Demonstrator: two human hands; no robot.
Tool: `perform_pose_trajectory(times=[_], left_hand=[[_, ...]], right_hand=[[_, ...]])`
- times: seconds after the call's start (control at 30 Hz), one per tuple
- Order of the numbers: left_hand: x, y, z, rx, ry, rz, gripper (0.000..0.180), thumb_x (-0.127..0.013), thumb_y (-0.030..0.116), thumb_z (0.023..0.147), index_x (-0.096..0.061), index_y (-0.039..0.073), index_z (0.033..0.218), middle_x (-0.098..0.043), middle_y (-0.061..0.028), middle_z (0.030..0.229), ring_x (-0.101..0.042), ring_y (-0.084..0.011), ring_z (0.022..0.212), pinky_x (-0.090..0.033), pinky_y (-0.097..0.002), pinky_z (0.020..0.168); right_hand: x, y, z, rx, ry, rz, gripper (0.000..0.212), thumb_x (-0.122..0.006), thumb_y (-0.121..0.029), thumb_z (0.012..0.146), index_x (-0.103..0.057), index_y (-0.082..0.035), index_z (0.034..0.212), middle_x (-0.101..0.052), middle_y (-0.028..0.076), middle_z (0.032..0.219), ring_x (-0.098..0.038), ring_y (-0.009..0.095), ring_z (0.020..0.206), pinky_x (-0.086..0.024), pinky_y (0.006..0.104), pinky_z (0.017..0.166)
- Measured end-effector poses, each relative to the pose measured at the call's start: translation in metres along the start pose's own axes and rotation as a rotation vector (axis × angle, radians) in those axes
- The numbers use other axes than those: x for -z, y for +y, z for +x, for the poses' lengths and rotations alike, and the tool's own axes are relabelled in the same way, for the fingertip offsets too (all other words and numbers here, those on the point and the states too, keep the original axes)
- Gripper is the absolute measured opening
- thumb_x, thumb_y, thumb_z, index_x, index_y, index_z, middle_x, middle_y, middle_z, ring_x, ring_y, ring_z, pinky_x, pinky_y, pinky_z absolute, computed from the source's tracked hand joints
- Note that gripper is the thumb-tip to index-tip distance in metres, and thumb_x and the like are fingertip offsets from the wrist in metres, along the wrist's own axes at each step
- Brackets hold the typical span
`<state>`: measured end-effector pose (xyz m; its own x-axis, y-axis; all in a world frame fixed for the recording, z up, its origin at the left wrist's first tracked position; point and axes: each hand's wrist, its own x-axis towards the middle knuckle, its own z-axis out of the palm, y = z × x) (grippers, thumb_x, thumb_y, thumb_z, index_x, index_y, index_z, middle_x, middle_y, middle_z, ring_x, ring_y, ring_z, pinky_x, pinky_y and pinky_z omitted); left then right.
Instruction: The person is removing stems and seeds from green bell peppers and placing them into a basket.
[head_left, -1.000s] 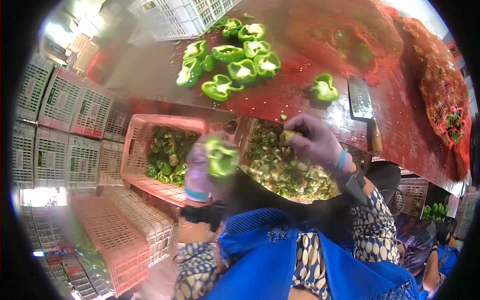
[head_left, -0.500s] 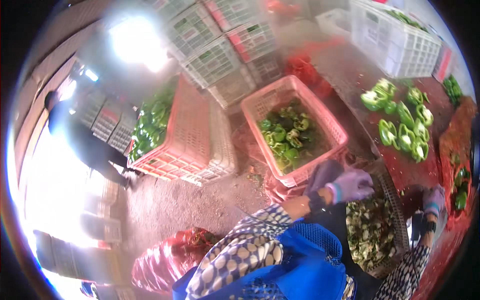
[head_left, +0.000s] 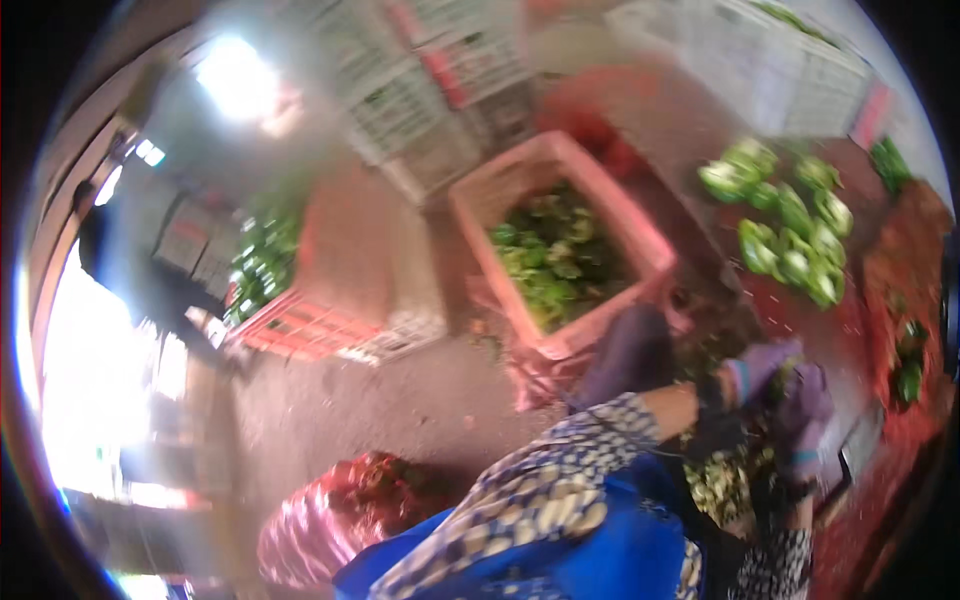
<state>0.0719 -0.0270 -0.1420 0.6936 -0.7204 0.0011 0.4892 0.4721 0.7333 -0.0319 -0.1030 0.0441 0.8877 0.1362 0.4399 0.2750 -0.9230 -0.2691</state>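
Observation:
My left hand (head_left: 762, 370), in a pale purple glove, meets my right hand (head_left: 803, 408), in a matching glove. Both are blurred, with fingers curled in toward each other. A small greenish patch shows between them; what it is I cannot make out. Beneath the hands is a basket of pale and green pepper scraps (head_left: 722, 490), partly hidden by my wrists. Several cut green peppers (head_left: 790, 245) lie on the red tabletop (head_left: 765, 312) just beyond.
A pink crate (head_left: 560, 345) of green pepper pieces stands ahead. Left of it are stacked crates (head_left: 350, 260) with green peppers. A red mesh sack (head_left: 340, 510) lies on the floor. White crates (head_left: 770, 70) stand at the back right. A person (head_left: 150, 270) is at the far left.
My left hand has moved right, and my right hand has come up and left from the table edge to meet it. The view has shifted slightly and is more blurred.

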Motion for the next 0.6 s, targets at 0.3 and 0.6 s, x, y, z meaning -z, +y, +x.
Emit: perform_pose_trajectory(times=[0.3, 0.6], left_hand=[[-0.067, 0.1, -0.069, 0.01, 0.093, -0.009, 0.033, -0.056, 0.037, 0.098, -0.06, 0.009, 0.115, -0.065, -0.0064, 0.107, -0.064, -0.0207, 0.097, -0.054, -0.0332, 0.081], [-0.085, 0.104, -0.094, 0.149, 0.199, -0.278, 0.034, -0.05, 0.036, 0.102, -0.057, 0.008, 0.12, -0.064, -0.0067, 0.106, -0.062, -0.0201, 0.094, -0.053, -0.0344, 0.074]], right_hand=[[0.012, 0.008, -0.005, -0.002, -0.177, 0.222, 0.051, -0.076, -0.013, 0.072, -0.058, -0.007, 0.12, -0.059, 0.019, 0.118, -0.06, 0.041, 0.102, -0.052, 0.0454, 0.085], [0.005, 0.007, -0.017, -0.006, -0.098, 0.488, 0.033, -0.067, -0.01, 0.079, -0.062, -0.009, 0.111, -0.062, 0.017, 0.105, -0.06, 0.039, 0.095, -0.052, 0.0446, 0.081]])
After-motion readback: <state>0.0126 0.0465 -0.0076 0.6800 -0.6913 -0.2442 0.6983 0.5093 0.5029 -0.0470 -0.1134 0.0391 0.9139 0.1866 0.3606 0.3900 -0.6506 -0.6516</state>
